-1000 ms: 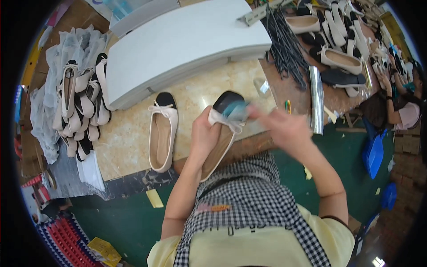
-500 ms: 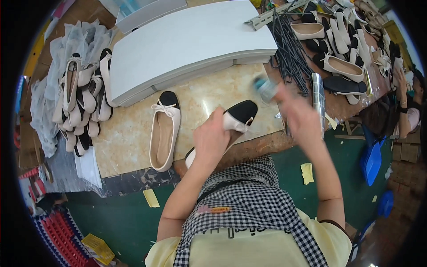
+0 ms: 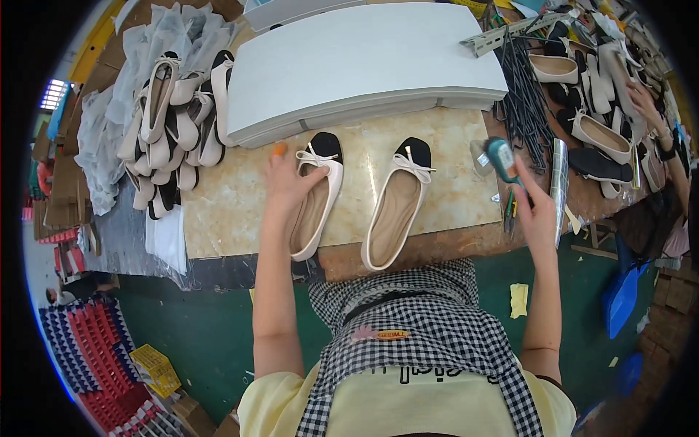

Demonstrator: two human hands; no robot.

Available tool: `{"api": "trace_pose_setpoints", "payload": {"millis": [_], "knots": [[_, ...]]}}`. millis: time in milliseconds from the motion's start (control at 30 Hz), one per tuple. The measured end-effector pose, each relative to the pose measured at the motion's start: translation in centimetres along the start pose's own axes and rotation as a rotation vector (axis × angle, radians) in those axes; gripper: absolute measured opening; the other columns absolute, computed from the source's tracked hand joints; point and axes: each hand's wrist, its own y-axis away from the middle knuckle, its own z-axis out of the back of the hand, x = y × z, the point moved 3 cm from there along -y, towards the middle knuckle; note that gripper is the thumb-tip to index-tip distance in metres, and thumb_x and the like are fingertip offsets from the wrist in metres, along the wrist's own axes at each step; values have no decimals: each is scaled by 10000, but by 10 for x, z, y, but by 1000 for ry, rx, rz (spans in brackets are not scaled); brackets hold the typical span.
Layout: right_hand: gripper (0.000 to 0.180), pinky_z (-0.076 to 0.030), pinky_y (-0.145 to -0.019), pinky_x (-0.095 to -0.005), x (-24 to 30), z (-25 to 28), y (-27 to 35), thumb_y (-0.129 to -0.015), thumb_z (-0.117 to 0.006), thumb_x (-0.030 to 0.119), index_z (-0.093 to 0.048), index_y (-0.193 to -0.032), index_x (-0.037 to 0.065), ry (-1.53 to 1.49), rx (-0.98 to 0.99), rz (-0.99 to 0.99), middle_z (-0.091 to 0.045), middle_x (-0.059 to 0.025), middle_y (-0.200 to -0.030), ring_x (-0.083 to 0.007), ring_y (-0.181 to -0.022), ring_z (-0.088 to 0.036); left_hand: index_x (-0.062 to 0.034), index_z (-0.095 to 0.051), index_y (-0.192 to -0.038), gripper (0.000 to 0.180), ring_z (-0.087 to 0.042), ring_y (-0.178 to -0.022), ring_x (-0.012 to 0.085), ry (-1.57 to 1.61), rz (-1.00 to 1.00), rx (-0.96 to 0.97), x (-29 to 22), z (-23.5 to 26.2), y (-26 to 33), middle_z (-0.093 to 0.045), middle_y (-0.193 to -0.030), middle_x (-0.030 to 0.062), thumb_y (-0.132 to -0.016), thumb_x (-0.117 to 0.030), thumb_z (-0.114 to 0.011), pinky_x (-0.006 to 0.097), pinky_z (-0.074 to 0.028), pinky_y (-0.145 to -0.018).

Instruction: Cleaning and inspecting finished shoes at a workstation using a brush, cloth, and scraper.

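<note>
Two cream ballet flats with black toes and thin bows lie on the marbled tabletop, toes pointing away from me. My left hand is at the left flat, its thumb stretched across the shoe opening and its other fingers extended past the outer side. Something orange shows at one fingertip. Beside it lies the right flat, untouched. Further right, my right hand is closed around a teal tool, apparently a brush, raised over the table's right part. Its working end cannot be made out.
A stack of white sheets or box lids fills the table's back. Finished-looking flats are heaped at left; more shoes lie at right near a co-worker's arm. Dark thin rods and a silvery roll lie between.
The flat that my left hand held now lies on the table, right of the other one. My left hand has moved left to that other flat. The right hand keeps the teal tool.
</note>
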Motion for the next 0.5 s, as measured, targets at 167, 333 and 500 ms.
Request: {"api": "trace_pose_setpoints", "payload": {"millis": [167, 333, 500], "knots": [[472, -520, -633, -338, 52, -45, -18, -916, -618, 148, -550, -1374, 235, 5, 175, 78, -712, -89, -1004, -249, -710, -663, -77, -497, -1304, 656, -620, -945, 238, 551, -2, 352, -54, -15, 2, -644, -1040, 124, -713, -119, -778, 350, -477, -865], [523, -489, -465, -324, 106, -77, -13, -878, -624, 157, -546, -1360, 341, 21, 127, 458, -668, -25, -818, -187, -561, -612, -30, -516, -1312, 561, -623, -930, 170, 721, 116, 315, -80, -5, 27, -669, -1053, 107, -785, -15, -708, 297, -485, -846], [588, -426, -375, -298, 61, -61, -50, -858, -600, 164, -487, -1398, 366, 476, 14, 390, -507, 2, -658, -146, -454, -531, 16, -587, -1248, 480, -625, -995, 156, 756, 37, 166, -80, 4, 44, -684, -1086, 106, -789, -36, -720, 293, -479, -886]]}}
